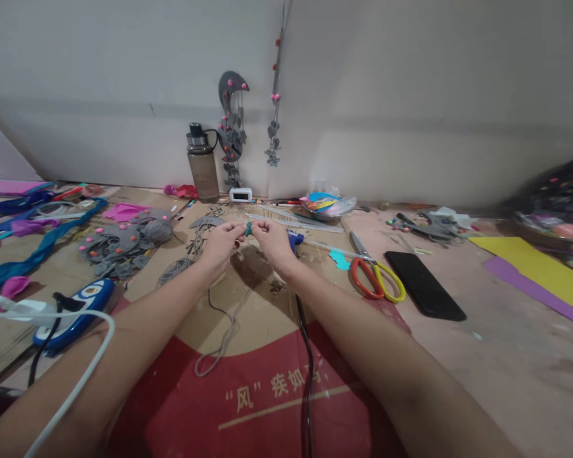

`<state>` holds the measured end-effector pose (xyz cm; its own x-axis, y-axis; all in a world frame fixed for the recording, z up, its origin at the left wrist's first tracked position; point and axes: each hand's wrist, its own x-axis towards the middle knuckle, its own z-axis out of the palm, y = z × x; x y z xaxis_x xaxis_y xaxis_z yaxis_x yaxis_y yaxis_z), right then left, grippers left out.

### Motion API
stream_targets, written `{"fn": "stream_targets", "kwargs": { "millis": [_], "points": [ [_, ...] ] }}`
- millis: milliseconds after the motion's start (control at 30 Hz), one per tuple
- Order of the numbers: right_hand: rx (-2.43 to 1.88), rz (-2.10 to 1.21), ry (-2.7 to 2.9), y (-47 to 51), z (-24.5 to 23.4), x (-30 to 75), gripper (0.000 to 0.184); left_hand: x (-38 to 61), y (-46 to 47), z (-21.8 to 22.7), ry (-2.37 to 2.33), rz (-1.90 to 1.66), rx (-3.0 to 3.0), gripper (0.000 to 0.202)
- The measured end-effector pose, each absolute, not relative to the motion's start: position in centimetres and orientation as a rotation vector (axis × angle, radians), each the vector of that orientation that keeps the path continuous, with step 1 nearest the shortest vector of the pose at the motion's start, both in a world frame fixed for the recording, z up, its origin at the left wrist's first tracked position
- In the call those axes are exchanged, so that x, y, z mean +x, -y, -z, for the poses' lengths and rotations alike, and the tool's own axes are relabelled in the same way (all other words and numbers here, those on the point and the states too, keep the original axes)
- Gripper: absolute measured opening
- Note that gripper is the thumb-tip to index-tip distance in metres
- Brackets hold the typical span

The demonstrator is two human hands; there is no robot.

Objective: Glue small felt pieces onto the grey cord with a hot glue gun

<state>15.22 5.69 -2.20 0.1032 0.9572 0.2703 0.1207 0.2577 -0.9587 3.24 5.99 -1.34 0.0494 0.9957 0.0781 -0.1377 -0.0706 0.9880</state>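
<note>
Both hands meet above the middle of the cardboard-covered table. My left hand [223, 244] and my right hand [273, 243] pinch a small teal piece [249, 228] between their fingertips; its exact kind is too small to make out. Below the hands a thin grey cord [226, 340] trails in a loop over the cardboard [262, 327]. Just right of my right hand lies a blue glue gun [295, 240], partly hidden by that hand, and a black cable [308, 381] runs toward me under my right forearm.
Scissors [375, 273] with red and yellow handles and a black phone [424, 285] lie to the right. A bottle [203, 166] stands by the wall near a small white clock [240, 195]. Grey felt pieces [124, 242] and a blue power strip [79, 312] are at left. A white cable [93, 359] crosses my left forearm.
</note>
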Motion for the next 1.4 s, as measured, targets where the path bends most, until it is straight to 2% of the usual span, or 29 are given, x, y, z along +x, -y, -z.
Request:
{"fn": "stream_targets", "kwargs": {
  "millis": [267, 600, 700, 1133, 1400],
  "points": [
    [-1.166, -0.846, 1.328, -5.92, 2.89, 15.11, 0.019, 3.22, -6.03, 1.52, -1.051, -1.267, 1.15, 0.017],
    [-1.137, -0.921, 1.233, -5.79, 2.59, 15.51, 0.019, 3.02, -5.64, 0.91, -0.833, -1.208, 1.019, 0.021],
    [-1.137, -0.925, 1.239, -5.68, 2.48, 15.49, 0.019, 2.91, -5.66, 0.81, -0.837, -1.209, 1.036, 0.025],
    [-1.191, -0.729, 1.411, -5.2, 2.19, 15.31, 0.016, 2.72, -5.98, 1.04, -1.001, -1.208, 1.216, 0.019],
    [-1.148, -0.85, 1.33, -5.53, 2.65, 15.3, 0.018, 2.78, -6.0, 1.07, -0.99, -1.159, 1.168, 0.02]
  ]
}}
